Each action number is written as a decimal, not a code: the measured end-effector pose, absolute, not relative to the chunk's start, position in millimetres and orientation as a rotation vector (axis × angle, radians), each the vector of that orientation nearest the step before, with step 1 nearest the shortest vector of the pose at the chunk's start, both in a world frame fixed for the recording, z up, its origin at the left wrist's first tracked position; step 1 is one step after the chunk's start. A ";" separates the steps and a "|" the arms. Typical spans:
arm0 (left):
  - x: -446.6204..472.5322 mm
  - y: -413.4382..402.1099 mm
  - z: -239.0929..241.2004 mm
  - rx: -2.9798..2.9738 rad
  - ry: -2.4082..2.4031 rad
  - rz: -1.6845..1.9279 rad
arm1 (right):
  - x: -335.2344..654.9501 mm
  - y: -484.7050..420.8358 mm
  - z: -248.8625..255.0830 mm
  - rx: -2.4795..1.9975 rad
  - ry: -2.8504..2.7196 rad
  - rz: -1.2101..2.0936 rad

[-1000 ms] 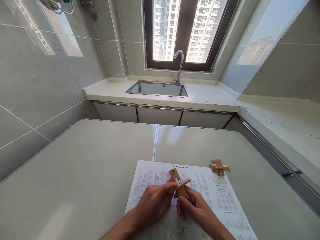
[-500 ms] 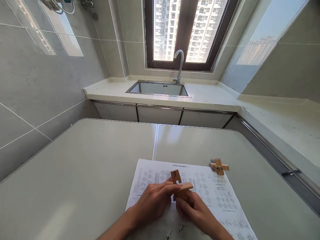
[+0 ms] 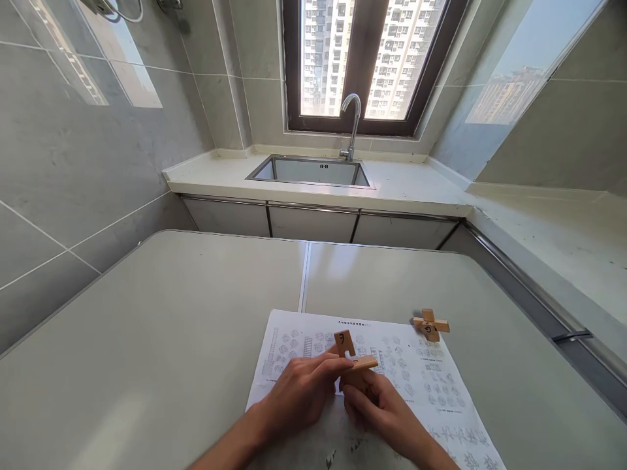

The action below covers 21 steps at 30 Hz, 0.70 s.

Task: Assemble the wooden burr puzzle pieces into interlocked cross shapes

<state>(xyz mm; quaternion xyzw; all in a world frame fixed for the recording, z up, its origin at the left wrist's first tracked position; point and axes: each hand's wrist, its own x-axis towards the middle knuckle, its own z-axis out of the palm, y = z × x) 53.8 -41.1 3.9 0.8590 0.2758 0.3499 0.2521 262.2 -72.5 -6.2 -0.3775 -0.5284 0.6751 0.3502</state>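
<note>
My left hand (image 3: pixel 298 395) and my right hand (image 3: pixel 379 408) meet over a printed paper sheet (image 3: pixel 431 385) near the table's front edge. Together they hold notched wooden puzzle pieces (image 3: pixel 350 359): one bar stands upright with a dark mark on its top, a second bar lies across it, pointing right. My left fingertips pinch the crossing bar; my right fingers wrap the lower part. An assembled wooden cross-shaped puzzle (image 3: pixel 430 324) lies on the table just beyond the sheet's far right corner, apart from both hands.
The grey table (image 3: pixel 171 326) has a seam down its middle. Beyond it, a counter with a steel sink (image 3: pixel 313 171) and tap (image 3: pixel 353 124) stands under a window. A second counter (image 3: pixel 553 241) runs along the right. Tiled wall on the left.
The crossing bar has swung from tilted to nearly level across the upright bar. Both hands have shifted slightly; the assembled cross puzzle has stayed put.
</note>
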 end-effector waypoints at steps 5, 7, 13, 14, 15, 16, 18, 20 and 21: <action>53.9 -41.2 9.0 2.302 0.745 0.908 | 263.0 -72.6 -10.1 -0.953 -1.368 1.757; 53.8 -41.1 10.0 2.288 0.740 0.914 | 263.1 -72.9 -12.1 -0.963 -1.364 1.761; 53.6 -41.3 8.4 2.281 0.752 0.908 | 262.8 -73.3 -10.2 -0.955 -1.367 1.767; 53.7 -41.3 7.3 2.275 0.755 0.918 | 262.8 -73.2 -9.2 -0.954 -1.368 1.764; 54.0 -41.4 6.0 2.269 0.760 0.925 | 263.0 -73.0 -8.4 -0.952 -1.369 1.762; 54.2 -41.4 4.5 2.264 0.767 0.928 | 263.3 -72.9 -7.8 -0.947 -1.369 1.763; 54.7 -41.8 1.9 2.247 0.784 0.937 | 264.0 -72.5 -7.2 -0.942 -1.377 1.765; 55.2 -42.4 0.9 2.181 0.801 0.946 | 264.8 -72.5 -7.4 -0.941 -1.402 1.773; 55.4 -42.7 1.5 2.114 0.810 0.951 | 265.1 -72.7 -7.7 -0.945 -1.411 1.777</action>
